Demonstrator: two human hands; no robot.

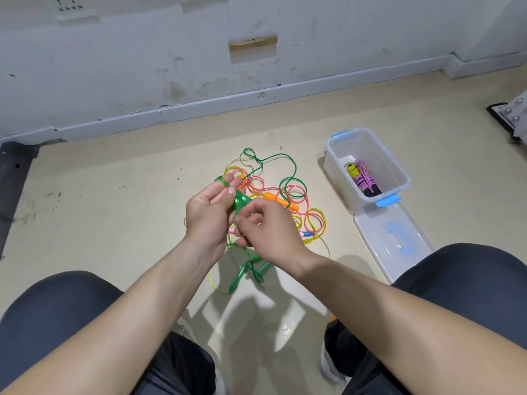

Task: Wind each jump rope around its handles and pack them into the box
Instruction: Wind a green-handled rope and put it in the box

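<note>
Green thin plastic jump rope (pixel 288 166) loops round our left hand (pixel 208 212), which grips its green handle (pixel 242 201) to keep the cord tight. Our right hand (pixel 268 229) pinches the cord, ready to wind. The clear plastic box with blue clips (pixel 405 181) sits near, open, with one wound purple rope (pixel 362 178) inside. Our fingers hide the wraps, so we cannot count them.

Tangled jump ropes (pixel 285 200) lie on the floor (pixel 114 209); the box (pixel 380 155) to their right holds a wound rope (pixel 363 178); its lid (pixel 393 240) lies nearer.
</note>
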